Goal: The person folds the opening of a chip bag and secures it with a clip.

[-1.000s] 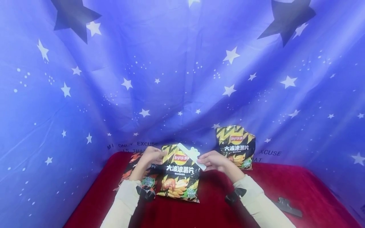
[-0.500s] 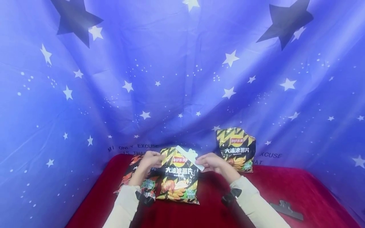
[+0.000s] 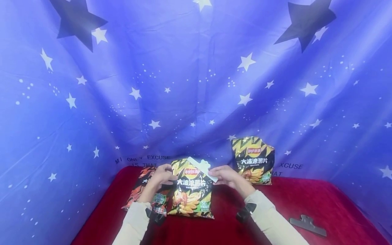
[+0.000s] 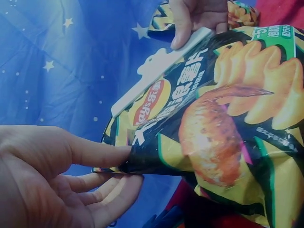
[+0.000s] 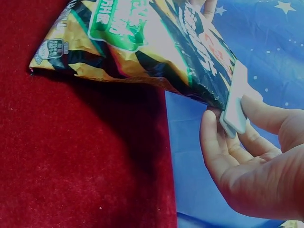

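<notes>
Only in the right wrist view: second plate (image 5: 226, 127) of white clip (image 5: 237, 97).

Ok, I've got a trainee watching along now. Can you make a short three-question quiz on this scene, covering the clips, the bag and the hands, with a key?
1. Multiple choice: What colour is the held clip that the right hand pinches?
A) red
B) white
C) black

2. True or false: The dark clip lies on the red cloth, apart from every bag.

3. Fill in the blank: Seen from the head view, the left hand holds the middle chip bag by its ____ edge.

Key:
1. B
2. True
3. left
</notes>
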`<state>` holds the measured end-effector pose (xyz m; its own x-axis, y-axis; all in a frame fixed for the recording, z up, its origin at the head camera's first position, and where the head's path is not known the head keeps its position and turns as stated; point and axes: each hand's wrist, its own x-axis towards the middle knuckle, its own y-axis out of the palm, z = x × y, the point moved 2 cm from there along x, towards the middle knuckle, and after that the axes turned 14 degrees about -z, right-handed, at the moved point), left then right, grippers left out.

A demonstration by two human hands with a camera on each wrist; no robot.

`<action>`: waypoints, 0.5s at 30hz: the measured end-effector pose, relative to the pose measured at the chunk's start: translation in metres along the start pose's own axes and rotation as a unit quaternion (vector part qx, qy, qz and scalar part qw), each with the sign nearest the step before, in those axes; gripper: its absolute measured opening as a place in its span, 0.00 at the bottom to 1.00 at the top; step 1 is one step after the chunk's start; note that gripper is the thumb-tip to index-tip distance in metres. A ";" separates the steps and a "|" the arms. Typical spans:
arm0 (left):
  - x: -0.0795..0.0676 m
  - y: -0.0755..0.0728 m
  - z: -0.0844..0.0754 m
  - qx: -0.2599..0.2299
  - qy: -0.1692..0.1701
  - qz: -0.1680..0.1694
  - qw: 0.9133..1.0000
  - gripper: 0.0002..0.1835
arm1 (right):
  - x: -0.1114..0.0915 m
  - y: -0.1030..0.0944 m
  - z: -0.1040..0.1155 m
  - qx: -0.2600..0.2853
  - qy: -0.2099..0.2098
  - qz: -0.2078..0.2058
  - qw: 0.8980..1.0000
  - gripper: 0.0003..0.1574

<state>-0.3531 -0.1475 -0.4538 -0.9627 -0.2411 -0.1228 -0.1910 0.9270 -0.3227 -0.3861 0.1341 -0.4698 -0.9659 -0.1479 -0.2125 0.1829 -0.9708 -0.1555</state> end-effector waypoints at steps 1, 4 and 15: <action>0.000 0.001 0.001 -0.001 -0.001 -0.005 1.000 0.32 | 0.000 0.001 0.000 0.001 -0.001 0.000 1.000 0.25; 0.002 0.002 0.003 -0.001 -0.002 -0.016 1.000 0.32 | 0.001 0.001 -0.004 0.014 -0.003 0.004 1.000 0.27; 0.011 0.006 0.011 -0.004 -0.015 -0.055 0.998 0.28 | 0.009 0.007 -0.019 0.063 0.031 -0.020 0.997 0.21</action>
<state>-0.3630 -0.1472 -0.4673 -0.9297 -0.3499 -0.1150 -0.2969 0.8967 -0.3284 -0.3900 0.1299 -0.4912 -0.9583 -0.1005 -0.2675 0.1163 -0.9922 -0.0439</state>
